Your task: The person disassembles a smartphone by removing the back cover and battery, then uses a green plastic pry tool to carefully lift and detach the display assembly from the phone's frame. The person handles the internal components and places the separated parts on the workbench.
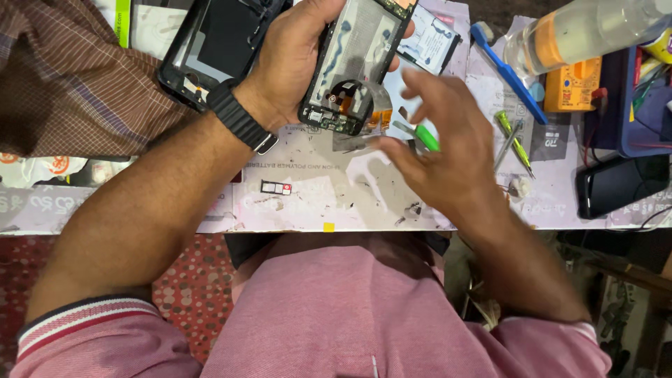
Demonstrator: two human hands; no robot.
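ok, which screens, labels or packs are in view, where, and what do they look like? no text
Dark phone screen: right table edge, black glossy rectangle, off.
Black display frame: top left, beside left hand.
White-labelled flat battery pack: top centre, black-edged rectangle.
Yellow multimeter: upper right, boxy.

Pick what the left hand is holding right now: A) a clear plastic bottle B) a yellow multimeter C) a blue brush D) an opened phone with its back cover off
D: the left hand grips the opened phone, its internals exposed, while the multimeter, brush and bottle lie untouched on the bench.
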